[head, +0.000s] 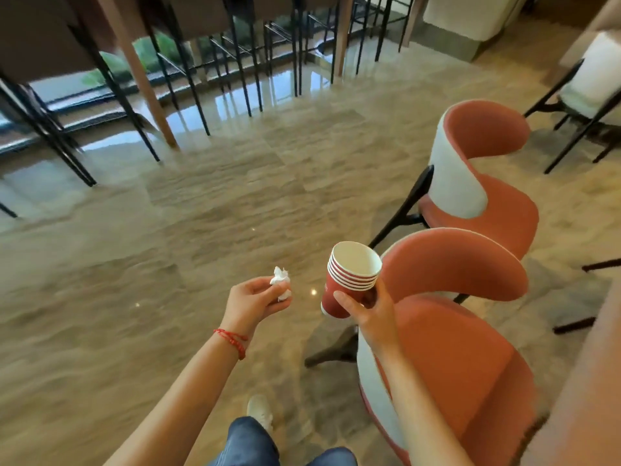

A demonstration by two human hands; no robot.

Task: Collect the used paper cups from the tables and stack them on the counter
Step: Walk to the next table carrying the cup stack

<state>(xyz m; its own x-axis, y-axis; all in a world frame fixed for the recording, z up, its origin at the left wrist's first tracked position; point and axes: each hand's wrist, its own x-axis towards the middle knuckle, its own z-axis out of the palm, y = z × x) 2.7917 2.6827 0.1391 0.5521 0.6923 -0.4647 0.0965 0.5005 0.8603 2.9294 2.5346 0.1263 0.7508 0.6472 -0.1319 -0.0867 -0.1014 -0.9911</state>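
While the person stands on the shiny marble floor (235, 203), the right hand (364, 311) holds a stack of red paper cups (349, 280). Its fingers and thumb are curled around the lower part of the stack, which is tilted with the open white mouth turned up and away from the person. About five rims show one inside the other. The stack is in the air, just in front of the curved back of the near orange chair (460, 331).

The left hand (255, 301) pinches a crumpled white tissue (280, 285) between the thumb and the fingertips; part of the tissue sticks out above the fingers. A red string bracelet (233, 341) is on the left wrist. The two hands are near each other but apart.

A second orange chair (480, 169) stands behind the first one. Dark metal stool legs (188, 79) stand at the far side of the floor. Below, blue jeans (252, 442) and one white shoe (260, 412) are visible.
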